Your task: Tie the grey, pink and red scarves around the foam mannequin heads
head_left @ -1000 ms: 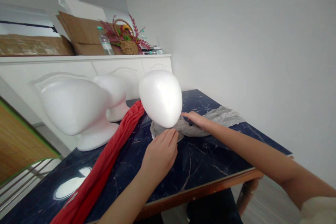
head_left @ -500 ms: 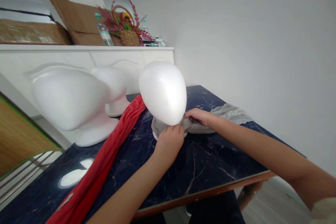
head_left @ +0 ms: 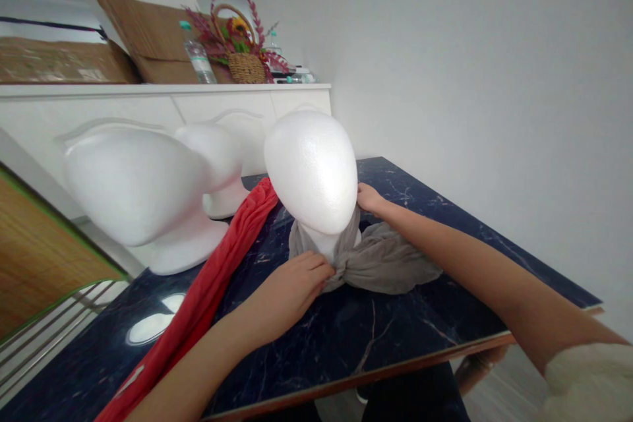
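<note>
Left hand (head_left: pixel 289 293) pinches the grey scarf (head_left: pixel 380 260) at the neck of the foam head (head_left: pixel 310 171); right hand (head_left: pixel 370 198) pinches the fabric behind; that gather looks ready for tightening.

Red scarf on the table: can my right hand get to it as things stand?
Probably not directly. Your right hand sits on the far side of the white foam head, so the head and your left hand lie between it and the red scarf.

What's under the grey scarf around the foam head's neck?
The grey scarf wraps the neck of the white foam mannequin head, with a strip of white neck showing above it. The dark marble tabletop lies beneath; the head's base is covered and cannot be seen.
</note>
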`<state>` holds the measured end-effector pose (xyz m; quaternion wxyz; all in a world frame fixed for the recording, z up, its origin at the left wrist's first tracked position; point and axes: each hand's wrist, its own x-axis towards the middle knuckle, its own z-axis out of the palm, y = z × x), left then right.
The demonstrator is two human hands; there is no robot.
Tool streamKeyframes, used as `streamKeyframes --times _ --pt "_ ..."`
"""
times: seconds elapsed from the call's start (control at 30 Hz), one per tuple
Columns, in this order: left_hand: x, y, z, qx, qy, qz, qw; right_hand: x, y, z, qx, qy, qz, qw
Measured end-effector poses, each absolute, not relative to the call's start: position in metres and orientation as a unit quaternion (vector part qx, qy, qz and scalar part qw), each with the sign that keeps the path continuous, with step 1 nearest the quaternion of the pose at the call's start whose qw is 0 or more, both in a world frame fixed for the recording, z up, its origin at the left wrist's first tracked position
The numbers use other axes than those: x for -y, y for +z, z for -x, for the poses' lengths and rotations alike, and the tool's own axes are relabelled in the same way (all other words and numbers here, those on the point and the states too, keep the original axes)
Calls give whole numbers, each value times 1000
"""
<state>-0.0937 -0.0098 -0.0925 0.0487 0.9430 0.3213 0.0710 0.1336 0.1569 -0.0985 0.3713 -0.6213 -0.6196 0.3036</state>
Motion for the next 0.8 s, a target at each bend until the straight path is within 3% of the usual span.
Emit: streamKeyframes --times 0.23,0.43,0.57,0.7,0.8 --pt "5 -77 135 -277 22 -954 110 -168 -100 -139 729 106 625 257" --pt "4 -78 142 -376 20 -925 -48 -143 -103 -148 768 33 600 223" --pt "20 -87 140 -393 67 -915 -67 -103 -100 -167 777 16 583 238" --pt "24 -99 139 -384 89 -917 -61 -56 -99 -173 872 -19 427 239" --pt "18 -107 134 -380 97 -917 -68 -34 -100 -161 930 -83 313 175"
